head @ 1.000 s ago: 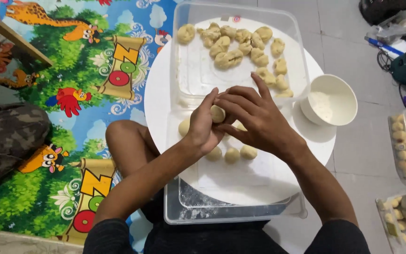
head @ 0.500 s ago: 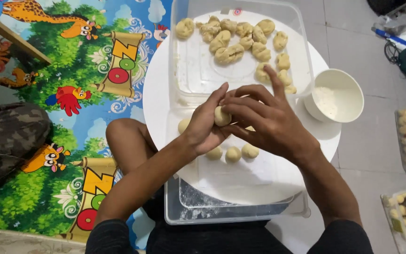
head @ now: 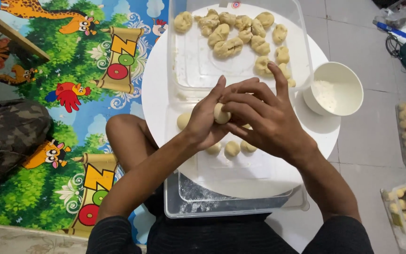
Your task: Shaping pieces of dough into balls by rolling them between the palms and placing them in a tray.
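Rolling dough ball (head: 221, 113) between left hand (head: 204, 123) and right hand (head: 264, 120), both cupped around it over round white board (head: 158, 89). Shaping step underway. Next move likely calls for gentle release beside small balls (head: 231, 148); twisted pieces (head: 233, 33) fill clear tray (head: 301, 51).

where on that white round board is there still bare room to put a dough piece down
Bare: the near part of the round board, below the small dough balls, and the tray's left half. Crowded: the tray's far right side, packed with twisted dough pieces, and the rim by the white bowl.
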